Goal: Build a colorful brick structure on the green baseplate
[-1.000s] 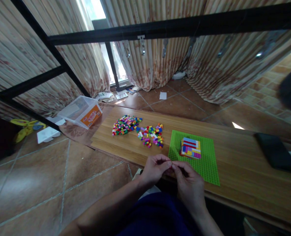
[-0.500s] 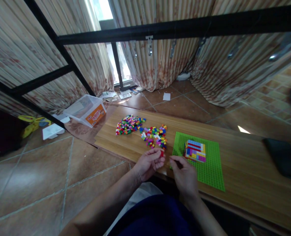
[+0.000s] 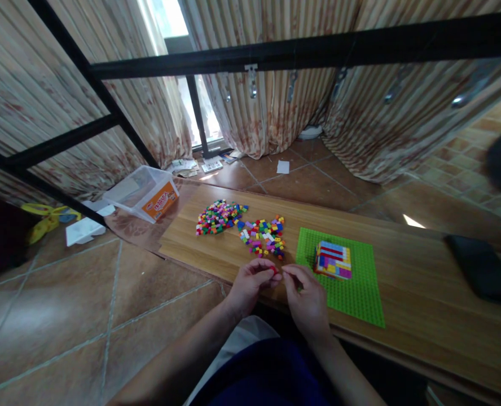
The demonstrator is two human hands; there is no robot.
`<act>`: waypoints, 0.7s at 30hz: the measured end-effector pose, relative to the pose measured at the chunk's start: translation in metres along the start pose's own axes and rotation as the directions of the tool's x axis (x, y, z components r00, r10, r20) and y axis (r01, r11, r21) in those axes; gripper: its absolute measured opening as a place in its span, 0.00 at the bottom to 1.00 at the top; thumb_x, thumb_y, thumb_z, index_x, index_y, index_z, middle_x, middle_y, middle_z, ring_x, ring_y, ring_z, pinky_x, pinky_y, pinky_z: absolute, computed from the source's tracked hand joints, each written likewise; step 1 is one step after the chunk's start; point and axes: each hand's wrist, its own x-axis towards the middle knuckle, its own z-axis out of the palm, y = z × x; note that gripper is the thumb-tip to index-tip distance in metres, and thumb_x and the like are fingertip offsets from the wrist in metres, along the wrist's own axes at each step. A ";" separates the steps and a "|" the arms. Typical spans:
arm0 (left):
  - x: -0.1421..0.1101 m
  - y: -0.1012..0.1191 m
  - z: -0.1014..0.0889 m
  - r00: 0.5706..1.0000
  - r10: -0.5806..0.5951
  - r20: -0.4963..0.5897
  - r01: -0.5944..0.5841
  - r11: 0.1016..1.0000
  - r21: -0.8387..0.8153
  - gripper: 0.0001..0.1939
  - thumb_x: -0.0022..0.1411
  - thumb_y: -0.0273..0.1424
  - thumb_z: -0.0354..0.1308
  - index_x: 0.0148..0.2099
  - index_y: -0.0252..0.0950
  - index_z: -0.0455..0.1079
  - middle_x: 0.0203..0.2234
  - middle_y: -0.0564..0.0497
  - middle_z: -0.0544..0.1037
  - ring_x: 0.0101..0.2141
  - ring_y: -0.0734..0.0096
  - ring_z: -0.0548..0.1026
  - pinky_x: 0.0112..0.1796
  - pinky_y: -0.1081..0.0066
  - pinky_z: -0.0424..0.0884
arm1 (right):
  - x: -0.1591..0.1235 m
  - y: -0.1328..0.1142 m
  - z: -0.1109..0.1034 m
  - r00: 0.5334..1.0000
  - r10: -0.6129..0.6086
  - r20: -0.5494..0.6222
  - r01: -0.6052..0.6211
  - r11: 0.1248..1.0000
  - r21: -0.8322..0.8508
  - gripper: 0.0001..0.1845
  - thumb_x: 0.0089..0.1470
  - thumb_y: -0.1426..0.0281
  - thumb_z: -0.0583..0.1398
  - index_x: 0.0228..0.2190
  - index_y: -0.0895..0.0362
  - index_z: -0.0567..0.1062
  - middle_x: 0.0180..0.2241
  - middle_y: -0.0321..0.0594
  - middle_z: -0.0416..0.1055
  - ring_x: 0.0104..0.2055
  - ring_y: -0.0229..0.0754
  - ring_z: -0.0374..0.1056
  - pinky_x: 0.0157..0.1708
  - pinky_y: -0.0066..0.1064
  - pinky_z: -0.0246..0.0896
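Note:
A small red toy brick (image 3: pixel 273 270) is pinched between the thumb and fingers of my left hand (image 3: pixel 251 285), over the near edge of the table. Close beside it, my right hand (image 3: pixel 305 293) has thumb and forefinger pressed together; whatever they hold is too small to make out. To the right of my hands lies a green baseplate (image 3: pixel 356 301). On it sits a layered block of bricks (image 3: pixel 334 259) in red, white, yellow, blue and purple. Loose coloured bricks (image 3: pixel 262 234) are spread beyond my left hand, and a denser pile (image 3: pixel 219 217) lies farther left.
The wooden table (image 3: pixel 411 265) runs left to right in front of me. A clear plastic box (image 3: pixel 143 194) with an orange label stands past its left end. A black flat object (image 3: pixel 481 268) lies at the right. A black metal frame (image 3: pixel 301 56) crosses before the curtains.
My hands parted, showing the red brick in the left one, and have since come close together again. The brick block on the baseplate looks the same. The view shifted slightly.

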 end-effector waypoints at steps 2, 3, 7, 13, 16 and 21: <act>0.002 -0.007 0.007 1.000 0.015 0.012 -0.015 0.999 0.048 0.16 0.47 0.31 0.71 0.36 0.33 0.69 0.26 0.53 0.79 0.28 0.75 0.78 0.35 0.74 0.74 | -0.014 0.004 -0.010 0.999 0.040 0.005 -0.040 0.999 0.010 0.11 0.61 0.64 0.56 0.36 0.54 0.78 0.39 0.42 0.77 0.42 0.42 0.72 0.44 0.35 0.67; 0.004 -0.010 0.012 1.000 0.026 0.018 -0.027 0.997 0.079 0.16 0.48 0.31 0.70 0.35 0.34 0.68 0.25 0.54 0.78 0.28 0.74 0.78 0.35 0.74 0.73 | -0.020 0.007 -0.016 0.998 0.059 0.003 -0.059 0.998 0.008 0.11 0.61 0.64 0.56 0.36 0.53 0.78 0.39 0.41 0.77 0.42 0.42 0.73 0.44 0.35 0.67; 0.014 -0.019 0.030 0.992 0.106 0.071 -0.120 0.966 0.231 0.12 0.50 0.30 0.67 0.33 0.35 0.66 0.23 0.57 0.73 0.28 0.73 0.76 0.33 0.73 0.70 | -0.040 0.022 -0.040 0.989 0.139 -0.052 -0.141 0.990 -0.027 0.12 0.59 0.61 0.58 0.36 0.53 0.79 0.39 0.42 0.78 0.42 0.43 0.73 0.44 0.37 0.68; 0.035 -0.034 0.049 0.939 0.295 0.174 -0.342 0.845 0.412 0.04 0.52 0.27 0.63 0.32 0.34 0.71 0.25 0.55 0.72 0.27 0.77 0.68 0.32 0.75 0.65 | -0.053 0.031 -0.068 0.955 0.223 -0.193 -0.240 0.968 -0.067 0.14 0.56 0.57 0.60 0.35 0.53 0.80 0.38 0.42 0.79 0.42 0.46 0.74 0.45 0.39 0.68; 0.043 -0.043 0.056 0.931 0.324 0.171 -0.366 0.829 0.424 0.03 0.53 0.28 0.63 0.32 0.35 0.73 0.25 0.54 0.73 0.29 0.74 0.69 0.33 0.74 0.66 | -0.053 0.034 -0.077 0.942 0.247 -0.225 -0.273 0.958 -0.092 0.15 0.55 0.56 0.60 0.35 0.52 0.80 0.38 0.41 0.79 0.42 0.46 0.74 0.44 0.39 0.69; 0.048 -0.050 0.062 0.912 0.358 0.203 -0.410 0.767 0.494 0.02 0.55 0.29 0.63 0.32 0.36 0.75 0.28 0.52 0.74 0.31 0.71 0.71 0.35 0.73 0.68 | -0.053 0.039 -0.087 0.928 0.256 -0.271 -0.285 0.956 -0.074 0.16 0.54 0.55 0.61 0.34 0.53 0.80 0.37 0.42 0.79 0.41 0.47 0.74 0.43 0.39 0.69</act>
